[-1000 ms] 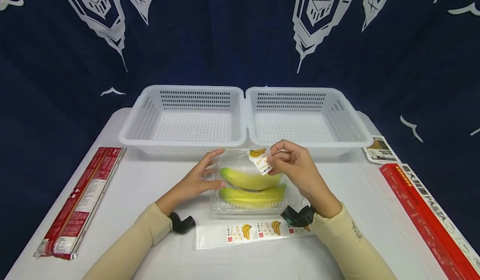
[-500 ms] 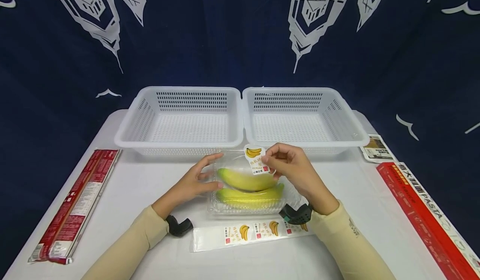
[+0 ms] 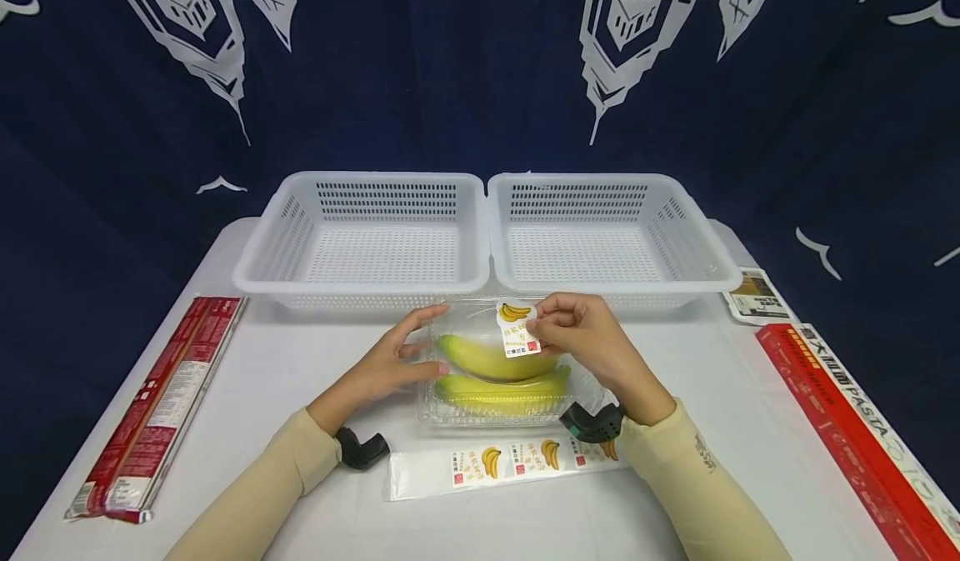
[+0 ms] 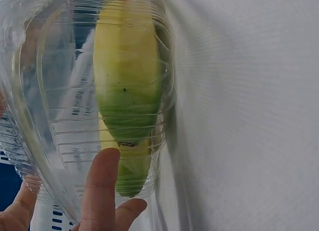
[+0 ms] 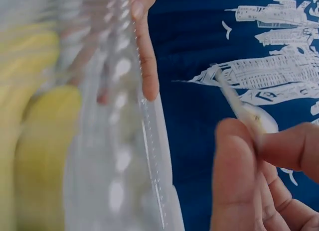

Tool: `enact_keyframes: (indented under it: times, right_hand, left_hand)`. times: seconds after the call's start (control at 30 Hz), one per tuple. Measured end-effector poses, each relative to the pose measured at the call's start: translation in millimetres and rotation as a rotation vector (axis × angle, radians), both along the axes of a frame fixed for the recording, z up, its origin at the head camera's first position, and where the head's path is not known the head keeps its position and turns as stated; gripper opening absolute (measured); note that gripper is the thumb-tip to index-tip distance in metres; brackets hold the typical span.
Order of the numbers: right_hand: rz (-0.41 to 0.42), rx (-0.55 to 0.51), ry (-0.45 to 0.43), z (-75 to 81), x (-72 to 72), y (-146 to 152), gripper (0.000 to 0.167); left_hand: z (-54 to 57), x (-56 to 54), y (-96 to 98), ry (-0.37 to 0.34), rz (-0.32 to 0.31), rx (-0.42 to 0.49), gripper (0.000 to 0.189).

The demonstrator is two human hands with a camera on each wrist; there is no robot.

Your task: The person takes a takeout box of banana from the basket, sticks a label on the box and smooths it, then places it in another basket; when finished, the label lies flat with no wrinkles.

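Observation:
Two green-tipped bananas (image 3: 498,390) lie inside a clear plastic clamshell container (image 3: 438,419), whose lid is down over them. My left hand (image 3: 390,359) holds the container's left end, the thumb at the near side and fingers reaching toward the back corner. In the left wrist view its fingers (image 4: 99,191) lie against the ribbed wall. My right hand (image 3: 588,340) pinches a white banana-print sticker (image 3: 516,332) by its right edge, between thumb and index finger, over the lid. From the right wrist the sticker (image 5: 239,106) shows nearly edge-on above the fingertips.
A sheet of banana stickers (image 3: 420,471) lies in front of the container. Two white baskets stand behind, a left one (image 3: 360,288) and a right one (image 3: 622,286). Red packets (image 3: 161,411) lie at left; a red pasta box (image 3: 847,428) and a small packet (image 3: 753,298) at right.
The sticker has turned from slanted to nearly upright and sits slightly lower over the lid than half a second ago. The left hand keeps its place on the container.

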State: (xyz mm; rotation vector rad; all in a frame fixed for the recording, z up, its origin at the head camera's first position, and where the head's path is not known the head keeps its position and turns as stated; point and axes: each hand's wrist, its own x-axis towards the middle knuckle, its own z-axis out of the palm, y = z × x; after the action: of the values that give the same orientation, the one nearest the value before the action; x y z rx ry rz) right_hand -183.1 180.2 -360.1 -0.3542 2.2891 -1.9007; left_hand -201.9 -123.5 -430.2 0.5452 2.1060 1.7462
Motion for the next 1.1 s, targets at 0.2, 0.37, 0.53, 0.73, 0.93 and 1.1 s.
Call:
enact_keyframes:
  times: [0.2,0.37,0.53,0.73,0.93,1.1]
  right_hand:
    - [0.026,0.044,-0.073,-6.9,-1.6,-0.5,0.005]
    - [0.023,0.086,-0.041,-12.2,-1.2,-3.5,0.007]
    - [-0.007,0.161,0.003,-15.4,0.0,-6.6,0.007]
    - [-0.098,0.282,-0.007,-17.4,0.4,-9.1,0.009]
    - [-0.135,0.382,0.012,-18.7,1.0,-12.3,0.007]
    - [-0.138,0.425,0.028,-18.3,2.0,-14.1,0.008]
  left_hand:
    - [1.7,0.7,1.1,-0.005,0.000,0.004,0.085]
    - [1.5,0.5,1.8,0.001,-0.004,0.007,0.085]
    - [0.6,-0.2,1.4,0.002,-0.003,0.004,0.084]
    - [0.0,-0.4,0.9,0.001,-0.006,0.002,0.085]
    - [-0.1,-0.3,0.4,-0.001,-0.001,-0.001,0.085]
    - [0.3,-0.3,0.3,-0.004,-0.002,-0.007,0.084]
